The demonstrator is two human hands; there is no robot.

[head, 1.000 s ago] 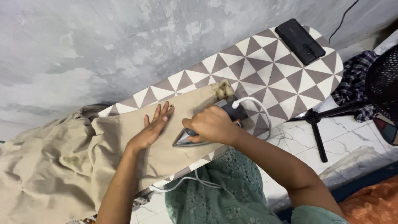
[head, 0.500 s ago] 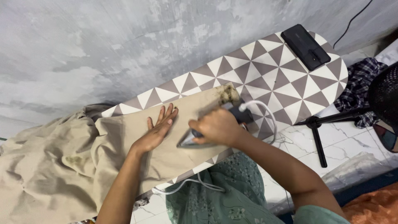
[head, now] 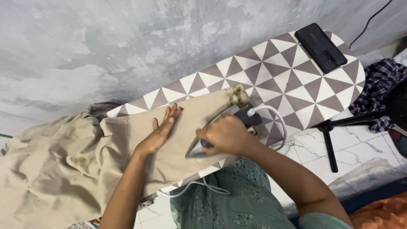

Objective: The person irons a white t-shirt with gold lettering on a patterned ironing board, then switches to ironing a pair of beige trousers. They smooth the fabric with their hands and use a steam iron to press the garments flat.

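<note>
Silver electric iron with dark handle (head: 220, 135) on beige cotton cloth (head: 140, 144), gripped by right hand (head: 227, 135), fingers wrapped round the handle. Left hand (head: 160, 133) beside it, fingers spread flat on the cloth atop triangle-patterned ironing board (head: 292, 80).

Camera drifted: whole scene sits a bit further right in frame than 1 s ago, black phone (head: 320, 47) now nearer the top edge. Relative to the beige cloth (head: 127, 148), the iron (head: 212, 138) tip has backed off from the left hand (head: 160, 131); gap between them is wider than before. Right hand (head: 227, 135) moved with the iron, toward the near edge of the ironing board (head: 292, 80). The mesh thing at right has mostly slid out of view.
</note>
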